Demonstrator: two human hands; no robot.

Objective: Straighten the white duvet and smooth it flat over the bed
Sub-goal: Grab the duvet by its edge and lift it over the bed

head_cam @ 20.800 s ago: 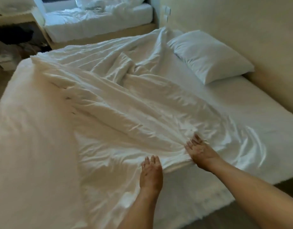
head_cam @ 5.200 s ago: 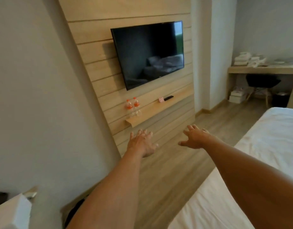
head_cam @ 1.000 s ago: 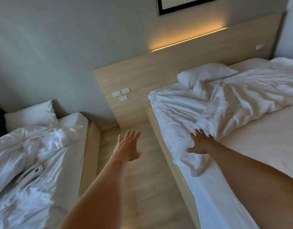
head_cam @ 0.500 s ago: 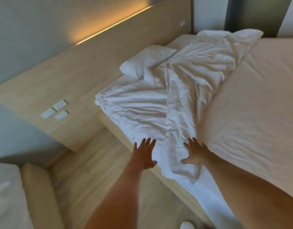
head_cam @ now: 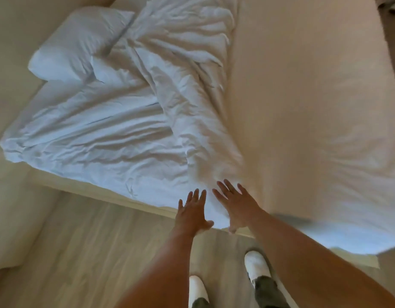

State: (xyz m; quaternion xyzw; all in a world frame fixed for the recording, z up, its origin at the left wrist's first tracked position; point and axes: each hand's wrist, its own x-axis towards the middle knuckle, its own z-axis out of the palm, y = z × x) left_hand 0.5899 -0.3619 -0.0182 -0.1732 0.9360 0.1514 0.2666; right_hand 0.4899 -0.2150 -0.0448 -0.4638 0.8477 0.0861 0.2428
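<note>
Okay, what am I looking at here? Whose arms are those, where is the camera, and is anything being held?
There is no machine here. These are a person's two bare arms, filmed by a wide-angle camera worn on their head and looking down. That is why you also see their white shoes on the wooden floor. In front of them is a bed. A crumpled white duvet lies bunched on its left part, next to a pillow; the right part looks smooth. The left hand and right hand reach toward the duvet's near edge with fingers straight and spread. Neither holds anything. I cannot tell whether they touch the cloth.
</note>
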